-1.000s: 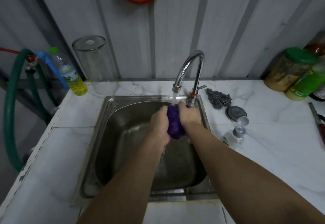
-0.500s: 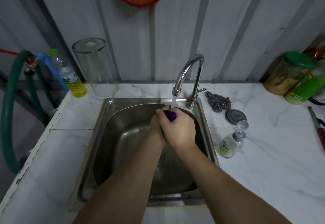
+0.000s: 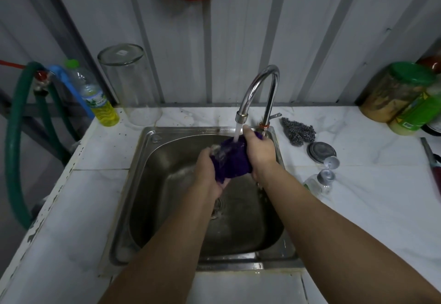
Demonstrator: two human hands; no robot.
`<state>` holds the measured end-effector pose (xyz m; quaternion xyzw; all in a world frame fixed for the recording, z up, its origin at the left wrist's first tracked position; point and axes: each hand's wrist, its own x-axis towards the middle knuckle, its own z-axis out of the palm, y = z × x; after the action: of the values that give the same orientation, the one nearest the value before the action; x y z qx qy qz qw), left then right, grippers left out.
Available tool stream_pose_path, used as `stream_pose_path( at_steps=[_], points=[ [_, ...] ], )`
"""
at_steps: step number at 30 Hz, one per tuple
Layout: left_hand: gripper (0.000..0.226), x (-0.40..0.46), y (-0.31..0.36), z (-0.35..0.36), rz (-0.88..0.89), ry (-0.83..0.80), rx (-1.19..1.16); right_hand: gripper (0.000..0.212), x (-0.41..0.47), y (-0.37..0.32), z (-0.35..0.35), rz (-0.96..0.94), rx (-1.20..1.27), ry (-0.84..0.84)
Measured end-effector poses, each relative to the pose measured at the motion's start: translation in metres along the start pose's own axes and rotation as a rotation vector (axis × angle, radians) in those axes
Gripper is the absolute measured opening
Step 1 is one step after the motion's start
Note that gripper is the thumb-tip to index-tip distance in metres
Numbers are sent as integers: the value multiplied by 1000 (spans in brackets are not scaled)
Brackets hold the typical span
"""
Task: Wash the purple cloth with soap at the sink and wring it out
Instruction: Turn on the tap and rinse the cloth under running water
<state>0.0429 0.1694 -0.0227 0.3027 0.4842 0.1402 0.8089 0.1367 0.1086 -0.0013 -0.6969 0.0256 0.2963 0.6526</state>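
Water pours from the tap (image 3: 259,94) straight onto the purple cloth (image 3: 232,160), and both hands are on it over the sink (image 3: 148,184). By the look of it this is the rubbing or rinsing part of the wash, with the wring to follow.

To do it well, keep the bunched cloth right under the stream where it sits now, low over the basin so the splash stays inside. Work the two ends against each other, turn the bundle so fresh folds meet the water, and squeeze between rubs to push the suds through. Whether any lather is in there, I can't tell from this angle.

Now the grip. The right hand (image 3: 259,154) is on the far, upper end of the cloth, close beneath the spout, fingers wrapped over the top and closed tight around the fabric. The left hand (image 3: 211,172) has the near, lower end, fingers curled under and clamped on it, a purple tail poking out below the palm. Neither hand has any slack; both are clenched on the cloth, which stretches as a thick wad between them, held clear above the basin floor.

Just right of the right hand, a steel scourer (image 3: 298,132) lies on the counter (image 3: 358,184), and a small clear bottle (image 3: 318,183) lies tipped over nearer the wrist. Past the left hand stands a bottle of yellow liquid (image 3: 100,103).
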Motion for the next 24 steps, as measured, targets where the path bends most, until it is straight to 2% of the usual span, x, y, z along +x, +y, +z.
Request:
stream_pose_path(
  at_steps=[2,4,6,8,11,13,15,17,20,22,24],
  points=[
    [44,-3,-4,-5,-101,22,128,29,-2,-1,1,-23,86,-30],
    [58,-4,-7,-6,-210,-15,222,29,-5,-1,1,-56,130,-79],
    [65,-5,-8,-2,-275,-82,201,35,-11,0,-2,-89,113,-142],
    [64,-7,-3,5,-262,-164,85,34,-19,3,-7,-167,-29,-196],
    [59,-5,9,8,-209,-246,-32,16,-35,11,-18,-319,-241,-355],
    [52,-1,14,4,-208,-277,-27,24,-41,15,-28,-346,-366,-542],
    [37,9,12,-2,-175,-255,2,33,-41,14,-36,-355,-485,-641],
    [26,12,9,-6,-107,-230,-13,33,-35,15,-40,-405,-471,-535],
    [31,11,10,-4,-74,-247,-76,28,-23,22,-39,-446,-313,-199],
    [41,6,14,-1,-99,-339,-11,25,-20,25,-34,-428,-181,-112],
    [57,4,15,1,-143,-492,107,22,-18,23,-29,-381,-50,-106]
  ],
)
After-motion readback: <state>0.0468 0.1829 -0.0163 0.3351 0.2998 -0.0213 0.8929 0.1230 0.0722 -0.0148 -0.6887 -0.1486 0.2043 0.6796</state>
